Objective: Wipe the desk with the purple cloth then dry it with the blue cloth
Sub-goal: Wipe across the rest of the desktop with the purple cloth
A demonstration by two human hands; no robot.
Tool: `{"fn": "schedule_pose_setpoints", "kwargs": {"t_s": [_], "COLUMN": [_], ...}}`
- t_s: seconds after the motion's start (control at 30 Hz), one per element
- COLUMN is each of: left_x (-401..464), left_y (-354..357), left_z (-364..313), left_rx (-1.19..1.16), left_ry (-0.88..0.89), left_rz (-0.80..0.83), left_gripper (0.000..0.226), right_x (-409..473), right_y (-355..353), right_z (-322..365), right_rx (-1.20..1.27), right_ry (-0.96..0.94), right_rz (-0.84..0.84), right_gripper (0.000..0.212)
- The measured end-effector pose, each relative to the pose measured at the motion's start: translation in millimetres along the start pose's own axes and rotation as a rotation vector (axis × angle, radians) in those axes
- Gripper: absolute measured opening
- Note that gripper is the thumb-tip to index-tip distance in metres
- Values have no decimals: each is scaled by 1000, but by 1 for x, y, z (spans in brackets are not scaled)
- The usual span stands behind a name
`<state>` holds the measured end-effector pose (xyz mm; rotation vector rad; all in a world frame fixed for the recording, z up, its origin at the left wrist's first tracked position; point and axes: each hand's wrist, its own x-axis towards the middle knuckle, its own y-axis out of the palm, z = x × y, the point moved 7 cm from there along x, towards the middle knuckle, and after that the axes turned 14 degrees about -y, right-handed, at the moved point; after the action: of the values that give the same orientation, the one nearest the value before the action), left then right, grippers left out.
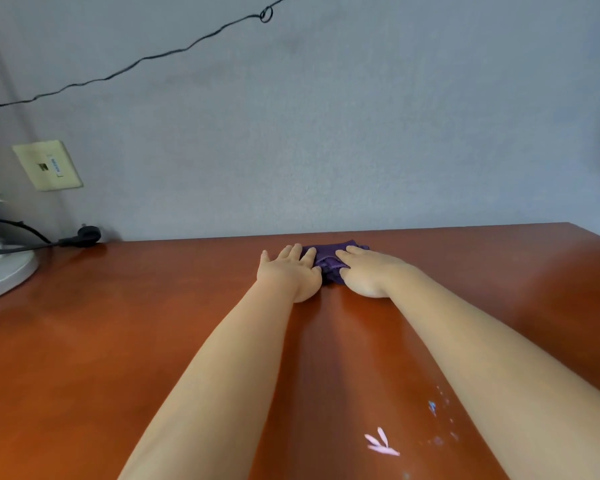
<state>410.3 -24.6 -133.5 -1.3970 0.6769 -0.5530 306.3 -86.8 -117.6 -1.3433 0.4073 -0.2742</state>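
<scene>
Centre frame: left hand (289,271) and right hand (364,271), fingers flat, pressing purple cloth (328,261) on desk (84,341); wiping underway, drying pending.

Both my arms reach far across the desk (118,341). My left hand (289,271) and right hand (368,271) press flat on the bunched purple cloth (328,259) near the wall, fingers straight.

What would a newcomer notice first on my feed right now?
Two bare arms reach across a reddish-brown desk, the left hand and right hand pressing flat on a bunched purple cloth near the far edge. Pale wet spots glint close by.
</scene>
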Motion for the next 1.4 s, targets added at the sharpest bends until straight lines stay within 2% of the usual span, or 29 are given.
{"fn": "schedule_pose_setpoints", "kwargs": {"t_s": [0.33, 0.67, 0.9, 1.4], "left_x": [61, 76, 41, -102], "left_y": [-9, -12, -6, 9], "left_z": [-6, -6, -1, 24], "left_rx": [9, -9, -14, 19], "left_ry": [2, 11, 5, 5], "left_rz": [-39, -48, -29, 30], "left_gripper": [55, 55, 55, 55], "right_x": [56, 70, 38, -81], "right_y": [-11, -14, -7, 22], "right_z": [-26, -32, -16, 47], "right_rx": [17, 43, 42, 22], "right_ry": [3, 0, -7, -20], "right_rz": [-35, -87, -69, 21], "right_gripper": [53, 51, 51, 53]}}
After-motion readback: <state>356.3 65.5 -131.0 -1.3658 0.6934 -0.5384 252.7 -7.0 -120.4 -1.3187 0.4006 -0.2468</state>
